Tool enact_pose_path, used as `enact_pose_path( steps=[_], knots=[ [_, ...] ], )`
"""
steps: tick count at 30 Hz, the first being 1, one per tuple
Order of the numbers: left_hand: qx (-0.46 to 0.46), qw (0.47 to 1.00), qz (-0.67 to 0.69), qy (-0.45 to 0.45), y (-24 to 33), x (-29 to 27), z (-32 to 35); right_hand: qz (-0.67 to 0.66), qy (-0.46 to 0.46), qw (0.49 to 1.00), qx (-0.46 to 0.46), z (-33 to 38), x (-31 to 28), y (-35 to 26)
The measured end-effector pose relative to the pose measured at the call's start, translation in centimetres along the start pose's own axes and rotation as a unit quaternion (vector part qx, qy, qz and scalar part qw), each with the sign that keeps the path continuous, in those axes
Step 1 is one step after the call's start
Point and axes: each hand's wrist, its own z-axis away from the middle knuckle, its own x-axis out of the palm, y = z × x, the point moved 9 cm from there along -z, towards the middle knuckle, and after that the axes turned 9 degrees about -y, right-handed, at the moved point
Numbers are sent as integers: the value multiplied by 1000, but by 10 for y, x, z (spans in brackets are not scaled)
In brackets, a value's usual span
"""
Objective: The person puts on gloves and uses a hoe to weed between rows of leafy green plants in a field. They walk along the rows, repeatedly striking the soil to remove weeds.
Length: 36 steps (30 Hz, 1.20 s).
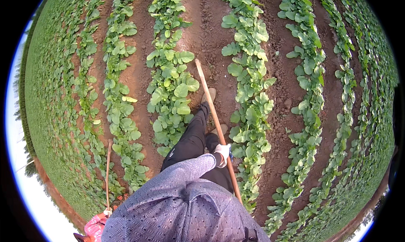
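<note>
My left hand [222,151], in a white glove, is closed around a long wooden pole [212,105]. The left sleeve is greyish purple with a small pattern and reaches across my front. One bare end of the pole points up and ahead over the soil; the other runs down to the right and disappears behind my shirt, so any tool head is hidden. Beside the gloved hand, to the right, grows a row of leafy green plants [252,119]. My right hand does not show.
My shoes [209,95] stand in a brown soil furrow [206,35] between two plant rows. Another leafy row [171,90] runs close on the left. At the lower left, a person in a pink top [95,226] holds another long pole [108,170]. More rows extend both ways.
</note>
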Motion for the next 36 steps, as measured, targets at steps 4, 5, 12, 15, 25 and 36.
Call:
enact_pose_path(
  steps=[4, 5, 12, 15, 25, 36],
  knots=[
    [-110, 994, -20, 20, -42, -10, -4, 71, 42, 996, 32, 14, -17, 19],
    [-118, 993, -24, 12, -25, 2, 11, 75, 52, 995, 41, 17, -17, 25],
    [-35, 998, 35, -46, 118, 24, -10, 139, 97, 985, -24, -8, 0, -37],
    [63, 995, 80, -2, 263, 11, -24, 162, 129, 966, -156, -55, 17, -142],
    [215, 976, -11, -41, 529, 63, 7, 152, 176, 935, -268, -80, 24, -486],
    [161, 985, 9, -57, 452, 84, 55, 99, 131, 972, -170, 10, -10, -429]
  ],
)
